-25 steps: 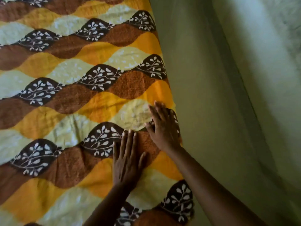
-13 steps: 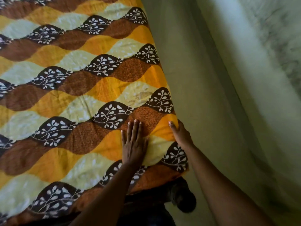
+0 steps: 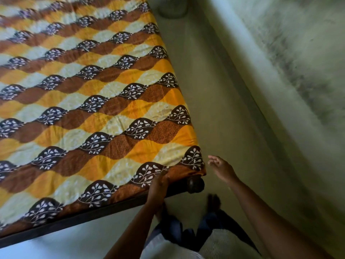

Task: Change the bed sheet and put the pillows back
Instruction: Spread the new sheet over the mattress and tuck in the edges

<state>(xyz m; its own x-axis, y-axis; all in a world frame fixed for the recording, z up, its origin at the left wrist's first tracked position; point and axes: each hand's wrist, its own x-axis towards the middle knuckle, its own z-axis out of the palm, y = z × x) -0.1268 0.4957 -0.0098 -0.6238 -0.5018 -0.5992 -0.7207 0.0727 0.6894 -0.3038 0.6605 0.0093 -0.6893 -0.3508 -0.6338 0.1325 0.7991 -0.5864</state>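
Note:
The bed sheet (image 3: pixel 89 101), patterned in yellow, orange, brown and cream waves with white leaf sprigs, lies flat over the mattress and fills the left of the view. My left hand (image 3: pixel 158 184) touches the sheet at its near edge, close to the bed's corner, with the fingers pointing up onto the fabric; blur hides whether they hook over the edge. Just right of that corner, my right hand (image 3: pixel 222 169) hangs in the air over the floor, fingers spread and holding nothing. No pillows are in view.
A dark bed frame rail (image 3: pixel 74 221) runs under the sheet's near edge, ending in a round dark post (image 3: pixel 195 184) at the corner. A narrow strip of floor (image 3: pixel 214 109) separates bed and stained wall (image 3: pixel 298 71). A round base (image 3: pixel 173 10) stands at the top. My feet (image 3: pixel 213 202) are below.
Both hands slid back off the sheet toward the bed's near corner. My right hand left the side edge and now hangs free; the view pulled back, showing more of the bed.

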